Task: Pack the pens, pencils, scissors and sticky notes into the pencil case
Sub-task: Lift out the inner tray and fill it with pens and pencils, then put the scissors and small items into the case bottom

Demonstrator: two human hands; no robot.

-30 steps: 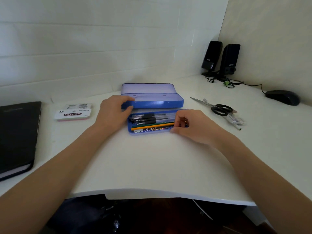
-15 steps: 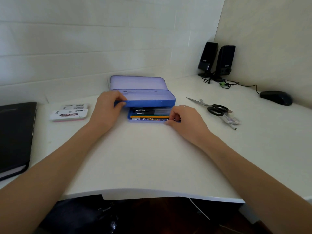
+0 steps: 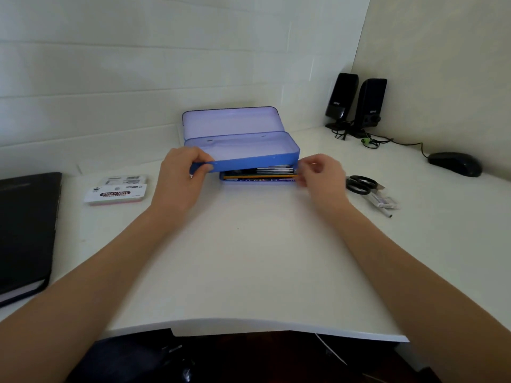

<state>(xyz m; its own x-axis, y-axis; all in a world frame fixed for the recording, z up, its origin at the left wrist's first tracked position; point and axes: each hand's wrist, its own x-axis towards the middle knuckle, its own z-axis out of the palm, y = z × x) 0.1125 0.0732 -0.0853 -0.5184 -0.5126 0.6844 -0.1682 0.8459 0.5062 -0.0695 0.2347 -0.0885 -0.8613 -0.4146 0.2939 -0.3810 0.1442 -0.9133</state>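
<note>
A blue pencil case (image 3: 243, 150) stands open at mid-desk, its lid (image 3: 229, 120) tipped back. My left hand (image 3: 179, 181) grips the left front corner of its upper tray, which hangs low over the bottom tray. Only a strip of pens and pencils (image 3: 260, 174) shows in the gap beneath. My right hand (image 3: 320, 175) pinches the right end of the bottom tray. Black-handled scissors (image 3: 359, 185) lie on the desk just right of that hand. A sticky note pack (image 3: 116, 190) lies to the left of the case.
A white pen and a small packet (image 3: 384, 203) lie beside the scissors. A black notebook (image 3: 25, 230) sits at the far left. Two black speakers (image 3: 356, 103) with cables and a black mouse (image 3: 455, 163) stand at the back right. The desk's front edge (image 3: 249, 324) curves below my arms.
The upper tray has swung down over the bottom tray, hiding most of the pens and pencils. My right hand has shifted from the pencils to the case's right end.
</note>
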